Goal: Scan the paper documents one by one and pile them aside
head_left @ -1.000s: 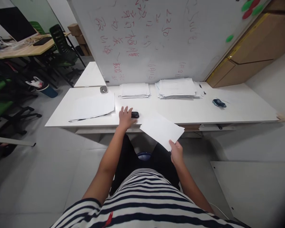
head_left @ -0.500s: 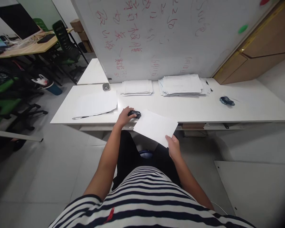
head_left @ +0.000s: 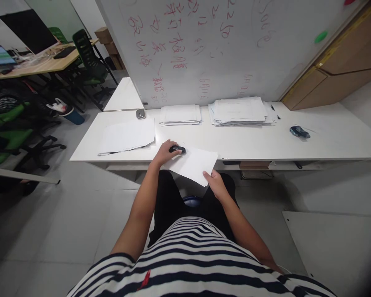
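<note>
A black stapler (head_left: pixel 178 149) rests on the white desk near its front edge. My left hand (head_left: pixel 167 152) is closed around it, thumb toward me. A white sheet of paper, or a thin set of sheets (head_left: pixel 193 163), juts over the desk edge above my lap. Its left corner runs up to the stapler's jaw and under my left hand; whether it lies between the jaws is hidden. At the paper's near right corner, my right hand (head_left: pixel 214 181) pinches it between thumb and fingers.
On the desk (head_left: pixel 250 142) lie a spread of sheets (head_left: pixel 126 134) at left, a smaller paper stack (head_left: pixel 181 114), and a taller stack (head_left: pixel 239 110). A small square device (head_left: pixel 140 114) and a dark crumpled item (head_left: pixel 299 132) lie farther out. A whiteboard (head_left: pixel 191 53) stands behind.
My right hand has moved the paper left, farther into the stapler's place. My left hand stays on the stapler, which appears pressed flatter or turned slightly. The view has shifted a little.
</note>
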### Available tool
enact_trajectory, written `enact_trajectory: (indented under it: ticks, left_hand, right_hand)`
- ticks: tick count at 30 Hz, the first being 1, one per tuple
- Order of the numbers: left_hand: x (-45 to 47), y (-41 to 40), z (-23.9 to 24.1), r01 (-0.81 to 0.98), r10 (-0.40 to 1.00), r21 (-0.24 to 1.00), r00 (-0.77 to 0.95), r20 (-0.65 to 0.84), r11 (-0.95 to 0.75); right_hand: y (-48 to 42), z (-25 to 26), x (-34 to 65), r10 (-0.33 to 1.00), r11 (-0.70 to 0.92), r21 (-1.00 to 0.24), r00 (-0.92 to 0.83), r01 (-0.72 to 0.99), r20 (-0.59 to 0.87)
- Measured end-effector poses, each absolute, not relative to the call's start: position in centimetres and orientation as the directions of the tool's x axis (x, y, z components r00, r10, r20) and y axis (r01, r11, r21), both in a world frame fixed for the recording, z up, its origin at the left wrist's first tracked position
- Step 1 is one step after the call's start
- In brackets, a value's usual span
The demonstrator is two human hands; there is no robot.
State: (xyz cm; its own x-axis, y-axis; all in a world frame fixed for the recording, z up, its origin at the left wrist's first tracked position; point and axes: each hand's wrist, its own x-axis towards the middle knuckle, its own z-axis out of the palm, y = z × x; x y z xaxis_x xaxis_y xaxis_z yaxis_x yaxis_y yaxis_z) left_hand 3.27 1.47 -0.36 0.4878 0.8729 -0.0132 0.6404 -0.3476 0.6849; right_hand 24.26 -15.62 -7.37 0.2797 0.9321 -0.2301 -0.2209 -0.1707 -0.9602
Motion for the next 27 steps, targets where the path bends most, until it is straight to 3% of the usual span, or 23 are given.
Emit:
enact_trajectory:
  ticks: [5,11,16,23,27]
  left_hand:
    - [4.7,2.8,0.8,0.704,0.941,0.695,0.316,-0.119,-0.149]
    - [8.9,5.2,-0.8,0.768,1.0,0.64,-0.009,0.02,-0.006]
    - [10.0,5.0,-2.2,0.863,0.997,0.503,0.017,0.078,-0.055]
    - [10.6,5.3,-3.2,0.877,0.976,0.436,0.14,0.168,-0.201]
    - [10.5,5.7,-3.7,0.872,0.984,0.459,0.125,0.127,-0.17]
  right_hand:
    - [-15.6,-7.4,24.4,0.924,-0.152,-0.958,0.308,-0.243,-0.225]
    - [-14.9,-7.6,24.9,0.878,-0.121,-0.981,0.445,-0.153,-0.178]
    - [-15.1,-7.6,25.0,0.867,-0.139,-0.986,0.47,-0.092,-0.166]
    - [-16.3,-7.7,23.5,0.873,-0.188,-0.971,0.429,-0.145,-0.233]
    - [-16.6,-8.1,23.1,0.861,-0.232,-0.946,0.405,-0.227,-0.309]
